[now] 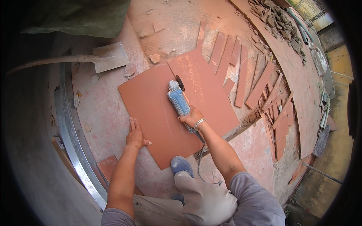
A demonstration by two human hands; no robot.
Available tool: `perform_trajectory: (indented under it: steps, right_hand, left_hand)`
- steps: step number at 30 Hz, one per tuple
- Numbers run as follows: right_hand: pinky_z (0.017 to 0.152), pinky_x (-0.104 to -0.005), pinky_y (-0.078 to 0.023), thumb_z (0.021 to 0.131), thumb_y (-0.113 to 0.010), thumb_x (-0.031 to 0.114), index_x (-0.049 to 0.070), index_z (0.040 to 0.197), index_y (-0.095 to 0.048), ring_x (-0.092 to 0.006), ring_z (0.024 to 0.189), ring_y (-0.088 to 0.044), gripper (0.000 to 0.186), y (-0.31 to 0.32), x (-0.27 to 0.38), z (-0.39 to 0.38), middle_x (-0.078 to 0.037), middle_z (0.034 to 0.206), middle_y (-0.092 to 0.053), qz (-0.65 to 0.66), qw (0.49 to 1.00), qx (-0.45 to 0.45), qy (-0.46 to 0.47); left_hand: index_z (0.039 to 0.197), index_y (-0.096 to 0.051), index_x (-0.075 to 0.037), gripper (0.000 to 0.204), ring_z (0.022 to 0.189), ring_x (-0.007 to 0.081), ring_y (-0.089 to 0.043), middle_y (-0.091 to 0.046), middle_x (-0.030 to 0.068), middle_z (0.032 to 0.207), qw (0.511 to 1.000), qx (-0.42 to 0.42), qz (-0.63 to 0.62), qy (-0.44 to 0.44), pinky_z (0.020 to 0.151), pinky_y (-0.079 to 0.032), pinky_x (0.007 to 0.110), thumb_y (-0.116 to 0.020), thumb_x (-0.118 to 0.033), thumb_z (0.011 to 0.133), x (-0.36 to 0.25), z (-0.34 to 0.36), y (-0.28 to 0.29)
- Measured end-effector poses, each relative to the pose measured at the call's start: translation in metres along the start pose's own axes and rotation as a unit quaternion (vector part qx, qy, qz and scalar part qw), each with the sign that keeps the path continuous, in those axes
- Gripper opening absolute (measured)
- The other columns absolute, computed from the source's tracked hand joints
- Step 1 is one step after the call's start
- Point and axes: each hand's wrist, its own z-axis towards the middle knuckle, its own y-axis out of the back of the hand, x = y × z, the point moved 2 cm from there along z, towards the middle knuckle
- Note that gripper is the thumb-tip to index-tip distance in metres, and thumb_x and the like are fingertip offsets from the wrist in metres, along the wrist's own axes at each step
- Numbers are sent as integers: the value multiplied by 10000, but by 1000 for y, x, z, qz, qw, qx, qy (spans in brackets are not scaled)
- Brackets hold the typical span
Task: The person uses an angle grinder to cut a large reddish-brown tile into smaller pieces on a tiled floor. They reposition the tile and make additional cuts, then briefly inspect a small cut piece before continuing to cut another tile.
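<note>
My right hand, with a metal bracelet at its wrist, is wrapped round the body of a blue angle grinder. The grinder's dark disc stands upright over a large red-brown tile. A dark slit runs from the tile's far edge toward the disc, and pale dust streaks lie to its right. My left hand rests at the tile's left edge with its fingers stretched and thumb apart, holding nothing. My shoe touches the tile's near edge.
A shovel lies at the far left, near a long metal strip. Narrow tile strips spread out on the right, with rubble beyond them. The grinder's cord trails beside my leg.
</note>
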Motion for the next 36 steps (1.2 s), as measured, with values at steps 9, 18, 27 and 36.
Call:
perform_trajectory:
  steps: [9, 18, 27, 36]
  right_hand:
    - [907, -423, -563, 642, -829, 387, -69, 1196, -640, -389, 1011, -723, 742, 2, 2, -1, -292, 1064, -727, 8, 1000, -1, 2]
    - [918, -433, -557, 648, -829, 395, -80, 1215, -618, -404, 1024, -718, 769, 8, -2, -21, -308, 1080, -719, 3, 1000, -2, 10]
    - [923, -429, -554, 643, -829, 421, -80, 1259, -606, -405, 1034, -713, 825, 3, -11, -20, -312, 1092, -715, 0, 1000, -2, 4]
    - [897, -432, -565, 628, -826, 441, -90, 1233, -618, -403, 1013, -725, 831, 0, -15, -17, -307, 1073, -722, 18, 1000, 1, 0]
  left_hand:
    - [1634, -1, -6, 1511, 1568, 353, -221, 20, 203, 1727, 1000, -8, 6, -5, 1195, -424, 419, -1008, -376, 570, 1, 2, -2]
    - [1636, -18, -8, 1497, 1565, 359, -226, 21, 196, 1729, 1000, -9, 2, -5, 1198, -418, 427, -1007, -375, 574, 1, 1, -2]
    - [1622, -99, 28, 1308, 1552, 372, -258, -67, 249, 1709, 998, -59, -7, -7, 1182, -413, 449, -935, -388, 706, -13, 3, 2]
    - [1461, -479, 32, 756, 1280, 268, -589, -587, 177, 1403, 761, 80, -643, -28, 1061, -495, 416, -762, -433, 937, -146, 20, -29]
